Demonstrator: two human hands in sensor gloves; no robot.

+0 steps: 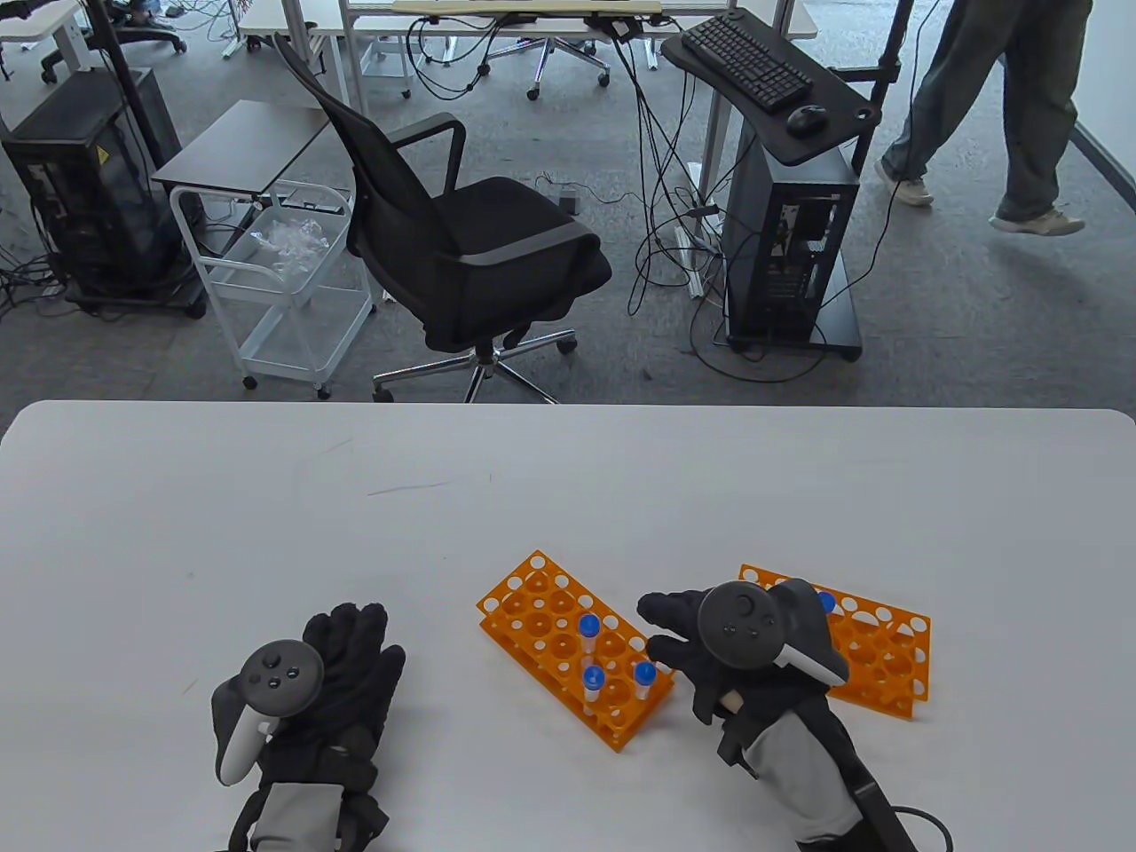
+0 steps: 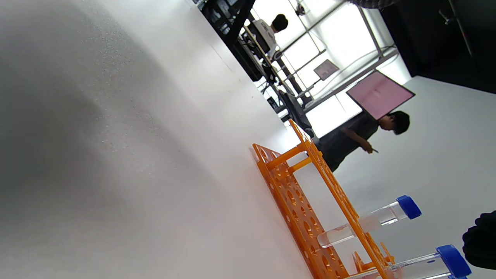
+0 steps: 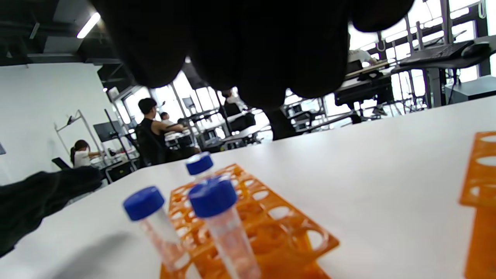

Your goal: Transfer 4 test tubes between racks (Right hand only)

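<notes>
Two orange plastic racks, perforated with round holes: left rack (image 1: 572, 648) carrying three clear, blue-capped tubes (image 1: 592, 682) upright; right rack (image 1: 874, 652) with one blue cap (image 1: 827, 602) showing behind the tracker. Right hand (image 1: 701, 643) between racks — fingers spread, gripping nothing. Left hand (image 1: 342, 670) flat on matte white table (image 1: 266, 532), fingers open.

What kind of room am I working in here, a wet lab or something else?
Likely an office-style robotics or data-collection lab, not a wet lab: a desktop tower under a keyboard stand, a swivel chair, loose cables on carpet, people at monitor desks.
</notes>
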